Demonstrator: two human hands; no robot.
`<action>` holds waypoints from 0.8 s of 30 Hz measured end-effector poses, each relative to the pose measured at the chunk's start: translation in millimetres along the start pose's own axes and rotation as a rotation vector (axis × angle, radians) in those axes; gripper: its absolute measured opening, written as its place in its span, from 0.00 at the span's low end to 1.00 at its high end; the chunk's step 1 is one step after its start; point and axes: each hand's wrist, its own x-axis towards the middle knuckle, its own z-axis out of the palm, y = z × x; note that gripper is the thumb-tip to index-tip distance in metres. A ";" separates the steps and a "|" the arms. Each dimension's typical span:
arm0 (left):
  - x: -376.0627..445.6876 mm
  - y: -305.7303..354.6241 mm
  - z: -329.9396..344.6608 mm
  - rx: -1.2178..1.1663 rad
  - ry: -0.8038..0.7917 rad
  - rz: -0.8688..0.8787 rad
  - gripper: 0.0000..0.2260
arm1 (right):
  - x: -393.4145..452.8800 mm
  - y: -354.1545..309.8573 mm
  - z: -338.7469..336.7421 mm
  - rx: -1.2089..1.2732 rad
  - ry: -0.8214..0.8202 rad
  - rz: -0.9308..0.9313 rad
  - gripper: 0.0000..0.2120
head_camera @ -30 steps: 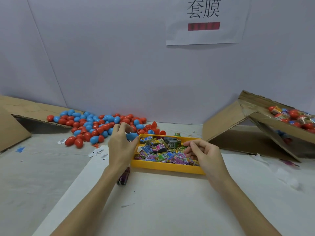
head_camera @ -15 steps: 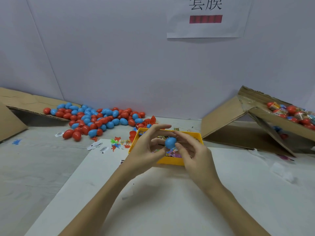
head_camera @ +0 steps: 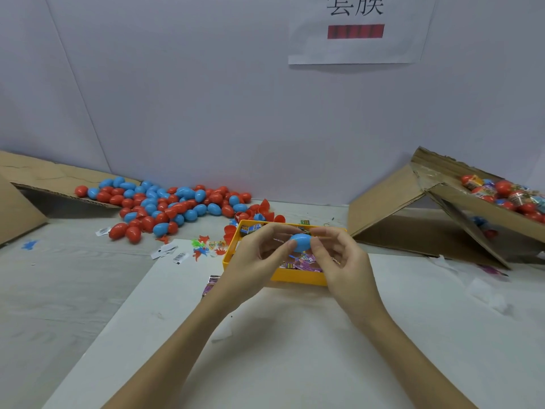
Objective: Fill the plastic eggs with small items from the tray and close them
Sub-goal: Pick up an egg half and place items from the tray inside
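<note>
A blue plastic egg (head_camera: 300, 242) is held just above the yellow tray (head_camera: 298, 277) of small wrapped items (head_camera: 300, 261), near the middle of the tabletop (head_camera: 295, 349). The left hand (head_camera: 259, 255) pinches its left end with curled fingers, and the right hand (head_camera: 342, 261) pinches its right end likewise. Loose red and blue eggs (head_camera: 165, 208) lie toward the tabletop's far left edge.

I'm looking at a plain pale wall (head_camera: 206, 98), evenly lit, with a white paper sign (head_camera: 358, 28) stuck high on it, printed with two dark characters above a red bar. Below sits a pale grey table (head_camera: 59, 290), a white sheet (head_camera: 280, 349) spread across its middle. Flattened cardboard (head_camera: 38, 175) leans at far left, and a cardboard box (head_camera: 413, 208) tilts at right.
</note>
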 end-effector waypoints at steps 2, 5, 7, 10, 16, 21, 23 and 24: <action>0.4 -0.8 0.2 -0.008 0.028 -0.018 0.10 | 0.6 -0.2 -0.9 -0.047 -0.051 -0.047 0.11; 1.0 -3.3 -0.3 0.000 0.039 -0.063 0.09 | 1.0 1.6 -0.8 -0.127 -0.056 -0.062 0.10; 0.8 -4.0 -0.5 0.003 0.013 -0.079 0.10 | 1.0 2.9 -1.3 -0.124 -0.032 -0.026 0.10; -0.5 -1.0 0.9 0.019 -0.038 -0.044 0.13 | 0.2 3.4 -1.5 -0.115 -0.021 -0.007 0.10; 5.1 -4.4 -6.9 0.005 0.126 -0.136 0.08 | 2.7 6.4 -4.7 -0.381 -0.085 -0.098 0.11; 7.3 -9.5 -12.2 0.037 0.245 -0.223 0.13 | 2.4 15.4 -8.8 -0.803 -0.333 -0.158 0.15; 8.2 -10.2 -13.1 0.047 0.258 -0.233 0.13 | 2.6 17.0 -8.7 -0.840 -0.353 -0.172 0.15; 8.8 -10.3 -13.4 0.053 0.259 -0.236 0.13 | 3.1 17.0 -8.8 -0.834 -0.343 -0.173 0.15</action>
